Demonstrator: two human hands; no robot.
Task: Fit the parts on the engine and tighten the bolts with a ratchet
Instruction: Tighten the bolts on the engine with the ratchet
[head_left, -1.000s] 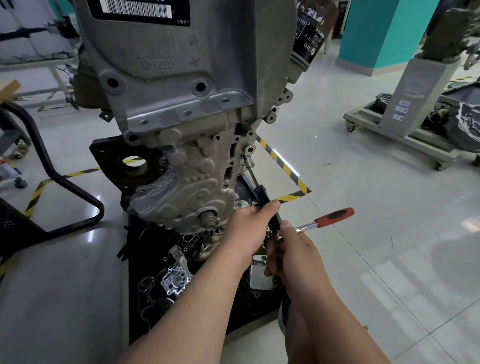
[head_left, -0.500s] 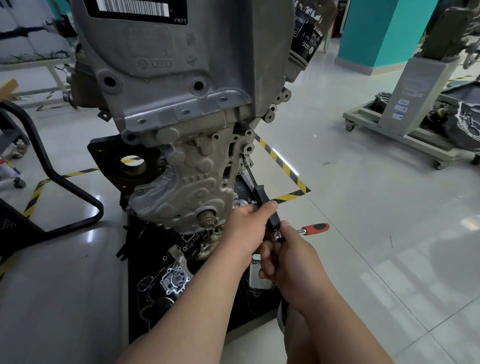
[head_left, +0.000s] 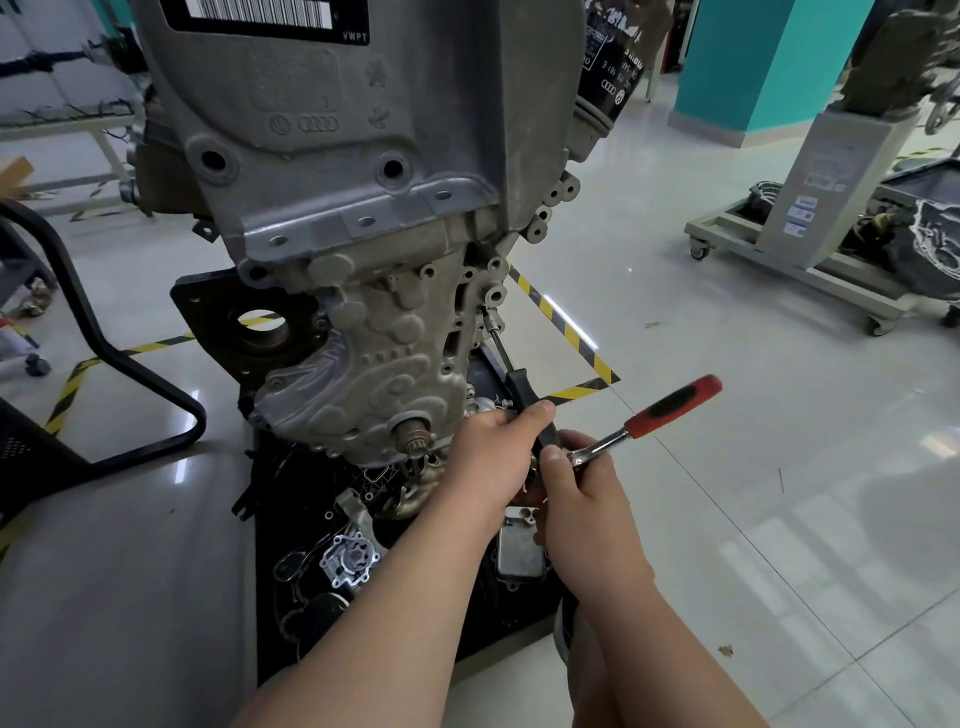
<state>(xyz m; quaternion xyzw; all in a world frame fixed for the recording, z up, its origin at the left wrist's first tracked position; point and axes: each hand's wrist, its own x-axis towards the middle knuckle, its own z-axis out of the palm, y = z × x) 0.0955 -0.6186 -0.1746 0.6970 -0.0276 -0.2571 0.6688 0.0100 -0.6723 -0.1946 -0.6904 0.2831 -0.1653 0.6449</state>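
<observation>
Centrally, from twelve o'clock down to the middle of the view, the grey cast engine is seen standing above a black mat laid on the tiled floor. A barcode label is fixed at its top edge, with "VWPT" printed in white at the label's lower right corner. Below it the VW roundel and the four Audi rings are cast into the housing. At one o'clock a black oil filter is mounted on the engine's side. The same two marks are printed on it upside down, beside a part number of which only "561 E" can be made out.

The ratchet lies just right of centre, its red-and-black grip pointing toward two o'clock. Its chrome shank is gripped near the head by the right hand, fingers curled round it. The black handle of an extension bar is clasped by the left hand, thumb laid along it. The bar's thin shaft runs toward eleven o'clock and meets the engine's right edge just below a bored boss.

Loose metal parts are spread on the mat at six o'clock. Yellow-and-black hazard tape is stuck to the floor behind the tool.
</observation>
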